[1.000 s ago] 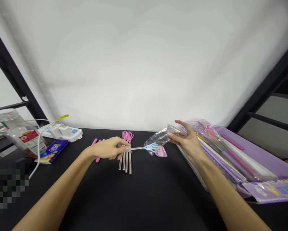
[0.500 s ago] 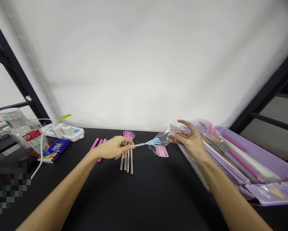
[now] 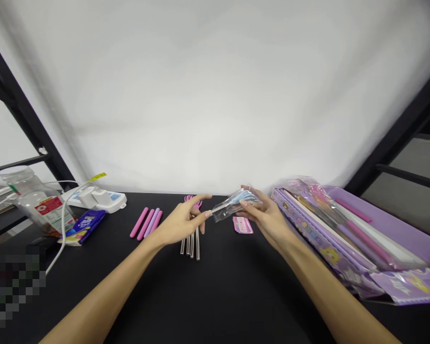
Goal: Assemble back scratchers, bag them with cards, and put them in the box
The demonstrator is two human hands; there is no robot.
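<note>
My left hand [image 3: 186, 220] is closed on the metal rod of a back scratcher with a light blue claw [image 3: 244, 197]. That claw sits inside a clear plastic bag [image 3: 222, 213]. From the other side, my right hand [image 3: 268, 215] grips the bag around the claw, thumb in front. Beneath my left hand lie several back scratcher rods [image 3: 192, 243] with pink and purple claws [image 3: 189, 197], partly hidden by the hand. Pink and purple handle tubes [image 3: 148, 223] lie in a row to its left. A small pink card [image 3: 242, 225] rests on the table below the bag.
On the right stands a purple display box [image 3: 358, 210] with several wrapped back scratchers. At the left are a clear plastic jar [image 3: 46, 200], a white power strip [image 3: 114, 200] with a cable, and a blue-purple snack packet [image 3: 85, 227]. A white wall rises behind the black table [image 3: 215, 296].
The bag now encloses the blue claw, which was bare before. My right hand has moved left and closed on the bagged claw. The pink card stays on the table.
</note>
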